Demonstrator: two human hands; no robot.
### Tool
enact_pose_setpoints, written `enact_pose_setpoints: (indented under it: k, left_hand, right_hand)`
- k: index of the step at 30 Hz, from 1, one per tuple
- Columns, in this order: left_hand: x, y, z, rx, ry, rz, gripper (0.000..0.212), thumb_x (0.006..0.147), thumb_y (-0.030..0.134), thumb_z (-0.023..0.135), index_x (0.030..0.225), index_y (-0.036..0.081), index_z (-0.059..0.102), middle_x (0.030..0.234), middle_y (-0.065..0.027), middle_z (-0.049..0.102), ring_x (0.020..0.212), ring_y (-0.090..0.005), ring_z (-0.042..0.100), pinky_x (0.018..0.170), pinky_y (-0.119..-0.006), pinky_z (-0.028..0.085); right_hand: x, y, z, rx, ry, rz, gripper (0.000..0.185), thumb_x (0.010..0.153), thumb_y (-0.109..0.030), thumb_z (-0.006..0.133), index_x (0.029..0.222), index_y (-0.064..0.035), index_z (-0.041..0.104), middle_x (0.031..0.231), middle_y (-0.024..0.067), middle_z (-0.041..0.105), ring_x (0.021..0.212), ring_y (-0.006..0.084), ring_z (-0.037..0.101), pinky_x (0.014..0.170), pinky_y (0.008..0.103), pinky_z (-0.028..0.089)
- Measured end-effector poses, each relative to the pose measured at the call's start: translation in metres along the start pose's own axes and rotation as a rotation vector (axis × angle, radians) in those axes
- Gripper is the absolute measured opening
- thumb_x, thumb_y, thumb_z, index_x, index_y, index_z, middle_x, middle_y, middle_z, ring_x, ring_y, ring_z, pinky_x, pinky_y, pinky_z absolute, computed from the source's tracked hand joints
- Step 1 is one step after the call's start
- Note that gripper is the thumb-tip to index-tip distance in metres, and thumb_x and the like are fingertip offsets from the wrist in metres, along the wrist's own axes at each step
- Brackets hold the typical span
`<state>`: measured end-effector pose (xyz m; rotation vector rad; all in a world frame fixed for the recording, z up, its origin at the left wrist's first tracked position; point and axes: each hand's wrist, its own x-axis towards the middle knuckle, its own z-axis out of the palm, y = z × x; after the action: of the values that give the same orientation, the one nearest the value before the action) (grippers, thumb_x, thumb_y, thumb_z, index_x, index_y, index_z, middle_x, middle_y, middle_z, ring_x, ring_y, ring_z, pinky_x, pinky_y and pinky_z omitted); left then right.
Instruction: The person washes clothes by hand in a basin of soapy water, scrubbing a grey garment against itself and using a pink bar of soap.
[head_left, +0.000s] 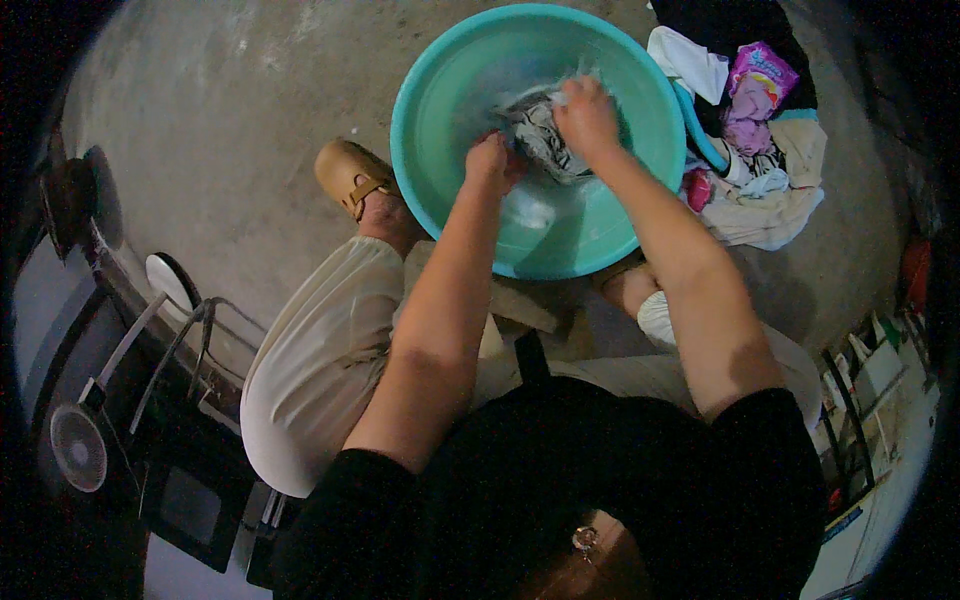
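Observation:
A wet, bunched grey patterned cloth (546, 141) lies inside a round green plastic basin (412, 161) with some water in it. My right hand (589, 118) grips the cloth at its upper right side, and water splashes beside the fingers. At the cloth's left edge is my left hand (493, 161), its fingers curled in against the fabric. The left fingertips are partly hidden. Both forearms reach over the near rim of the basin, between my knees.
Right of the basin, a pile of clothes (765, 214) lies on the concrete floor (225, 112), with a pink-purple plastic packet (763, 71) and a white cloth (688, 61) on it. A small round fan (79, 448) and metal-framed items stand at lower left. A cluttered rack (862, 397) is at right.

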<state>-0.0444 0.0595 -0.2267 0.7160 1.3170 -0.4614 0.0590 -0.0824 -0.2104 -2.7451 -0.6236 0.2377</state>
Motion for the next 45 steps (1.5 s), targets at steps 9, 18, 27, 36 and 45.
enact_pose_setpoints:
  k: [9,18,27,36,45]
  left_hand:
    - [0.007,-0.013,0.011,-0.197,-0.303,-0.283,0.063,0.09,0.053,0.038,0.13,0.005,0.036,0.123,-0.0173,0.048,0.111,-0.0374,0.049,0.086,-0.055,0.043]
    - [-0.073,0.016,0.028,0.041,-0.373,0.441,0.033,0.087,0.036,0.051,0.095,0.005,0.056,0.094,-0.0113,0.058,0.086,-0.0233,0.055,0.075,-0.036,0.045]
    - [-0.033,-0.006,0.045,-0.235,-0.161,-0.038,0.013,0.084,0.012,0.054,0.093,0.003,0.052,0.087,-0.0093,0.057,0.072,-0.0225,0.057,0.055,-0.039,0.047]
    - [-0.036,-0.037,0.039,-0.185,0.107,-0.068,0.044,0.084,0.037,0.055,0.116,0.009,0.049,0.109,-0.0113,0.053,0.092,-0.0285,0.055,0.071,-0.045,0.048]
    - [-0.04,-0.004,0.023,-0.218,0.058,0.146,0.05,0.081,0.024,0.053,0.126,0.007,0.039,0.118,-0.013,0.048,0.101,-0.0303,0.052,0.073,-0.049,0.047]
  right_hand:
    - [0.006,-0.002,-0.015,0.314,-0.151,0.223,0.024,0.083,-0.02,0.056,0.102,-0.0083,0.048,0.09,0.0184,0.062,0.08,0.0403,0.059,0.069,0.0484,0.047]
    - [-0.061,-0.119,-0.097,0.666,-0.247,0.048,0.021,0.086,-0.03,0.056,0.092,-0.0099,0.057,0.081,0.015,0.063,0.077,0.0368,0.059,0.065,0.0428,0.046]
    - [-0.007,-0.053,-0.054,0.456,-0.076,0.439,0.027,0.087,-0.035,0.051,0.083,-0.0098,0.06,0.078,0.0142,0.062,0.074,0.0373,0.057,0.064,0.0436,0.045]
    - [-0.007,-0.024,-0.003,0.474,-0.288,0.101,0.038,0.084,-0.042,0.056,0.078,-0.0054,0.059,0.07,0.0162,0.059,0.065,0.036,0.057,0.062,0.0462,0.045]
    - [-0.032,-0.022,0.01,-0.281,-0.142,-0.402,0.045,0.081,-0.03,0.059,0.125,-0.0256,0.049,0.137,0.0029,0.038,0.127,0.0308,0.031,0.1,0.0474,0.032]
